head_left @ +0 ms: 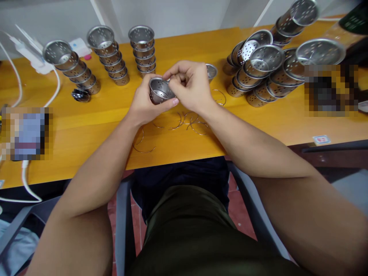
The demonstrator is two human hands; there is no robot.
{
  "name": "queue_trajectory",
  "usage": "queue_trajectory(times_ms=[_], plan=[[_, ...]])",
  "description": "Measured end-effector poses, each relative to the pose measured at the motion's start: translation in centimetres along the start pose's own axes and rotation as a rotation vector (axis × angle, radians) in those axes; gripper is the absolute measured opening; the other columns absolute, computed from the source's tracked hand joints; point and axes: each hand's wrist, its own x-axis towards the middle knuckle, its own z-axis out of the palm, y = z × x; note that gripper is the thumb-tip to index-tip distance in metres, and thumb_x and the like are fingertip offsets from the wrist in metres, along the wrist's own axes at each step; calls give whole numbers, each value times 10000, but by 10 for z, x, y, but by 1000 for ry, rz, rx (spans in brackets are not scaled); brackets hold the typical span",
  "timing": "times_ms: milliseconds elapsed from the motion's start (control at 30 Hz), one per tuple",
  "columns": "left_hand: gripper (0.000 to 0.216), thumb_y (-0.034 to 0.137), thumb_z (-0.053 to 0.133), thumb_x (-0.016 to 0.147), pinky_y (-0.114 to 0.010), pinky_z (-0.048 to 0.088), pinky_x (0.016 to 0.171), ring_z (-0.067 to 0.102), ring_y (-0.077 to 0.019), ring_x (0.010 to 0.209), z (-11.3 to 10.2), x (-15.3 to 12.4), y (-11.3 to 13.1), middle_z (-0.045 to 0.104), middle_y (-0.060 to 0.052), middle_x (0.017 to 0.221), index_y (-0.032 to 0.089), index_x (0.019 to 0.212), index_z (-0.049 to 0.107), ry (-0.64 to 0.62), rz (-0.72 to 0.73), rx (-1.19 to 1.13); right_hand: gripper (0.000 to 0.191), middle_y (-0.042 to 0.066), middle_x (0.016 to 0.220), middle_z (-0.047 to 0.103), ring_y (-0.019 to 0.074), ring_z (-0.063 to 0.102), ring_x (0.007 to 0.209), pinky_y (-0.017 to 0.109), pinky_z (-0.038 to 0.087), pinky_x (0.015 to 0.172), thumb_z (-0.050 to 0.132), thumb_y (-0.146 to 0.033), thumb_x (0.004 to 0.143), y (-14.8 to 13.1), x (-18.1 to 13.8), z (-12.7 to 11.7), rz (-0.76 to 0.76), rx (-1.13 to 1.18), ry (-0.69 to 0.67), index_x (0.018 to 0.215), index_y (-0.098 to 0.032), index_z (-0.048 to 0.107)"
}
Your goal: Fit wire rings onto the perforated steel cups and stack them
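My left hand [143, 100] is wrapped round a small perforated metal cup [161, 90], its thumb along the near side and the cup's mouth facing up toward me. At the cup's right rim my right hand [189, 82] is closed in a pinch; whatever lies between its fingertips is hidden. Several thin curved wires [198, 126] lie on the table below my hands. Behind my right hand, another metal cup [212, 71] shows in part.
Stacks of perforated cups [116, 61] stand at the back left, with more cup stacks [263, 69] crowded at the right. A black shiny object [81, 95] sits by the leftmost stack. A phone [30, 132] with a white cable [25, 178] is on the left of the orange table [94, 126].
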Motion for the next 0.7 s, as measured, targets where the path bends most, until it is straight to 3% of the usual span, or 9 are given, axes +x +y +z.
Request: queue_trajectory(times_ms=[100, 200, 300, 367, 433, 600, 700], plan=[[990, 932, 1087, 759, -598, 698, 1197, 817, -412, 1325, 2, 1, -10, 814, -106, 1328, 306, 1426, 711, -4, 12, -19, 241, 17, 808, 699, 215, 606, 708, 402, 579, 718, 833, -512, 1075, -1, 1, -5, -39, 83, -23, 977, -297, 783], [968, 1032, 994, 782, -558, 724, 1045, 834, -350, 1143, 0, 3, -20, 827, -90, 1256, 312, 1383, 758, 43, 50, -55, 472, 16, 795, 697, 201, 595, 672, 395, 553, 657, 823, -763, 1072, 1, 5, -18, -47, 218, -173, 989, -300, 780], [946, 1061, 959, 787, -518, 720, 897, 828, -317, 1020, -5, 4, -28, 850, -81, 1189, 324, 1360, 805, 43, 57, -91, 669, 3, 807, 728, 180, 588, 639, 382, 544, 618, 932, -946, 929, 2, 10, -32, -7, 280, -361, 1029, -302, 779], [922, 1037, 975, 793, -515, 725, 874, 839, -326, 1029, -8, 4, -29, 856, -83, 1178, 332, 1364, 810, 8, 33, -122, 736, -3, 818, 748, 181, 601, 637, 384, 570, 625, 1006, -975, 822, 2, 12, -36, 12, 287, -409, 1024, -308, 771], [916, 1008, 997, 793, -532, 741, 909, 852, -340, 1065, -10, 4, -28, 857, -93, 1207, 325, 1369, 793, -23, 11, -148, 753, -11, 800, 746, 185, 604, 631, 379, 573, 612, 1038, -973, 778, 3, 13, -37, 34, 289, -410, 999, -313, 751], [955, 834, 1114, 768, -592, 716, 1189, 838, -395, 1317, -9, 3, -23, 823, -141, 1412, 287, 1436, 708, -19, 43, -75, 710, -33, 728, 685, 178, 603, 622, 350, 533, 581, 1075, -903, 803, 9, 14, -30, 38, 281, -363, 983, -306, 736], [851, 699, 1123, 818, -602, 696, 1232, 826, -402, 1352, -10, 4, -19, 820, -125, 1425, 306, 1435, 689, -8, 21, -10, 684, -28, 716, 661, 189, 638, 664, 357, 566, 615, 1078, -879, 828, 12, 14, -26, 30, 276, -350, 981, -300, 746]])
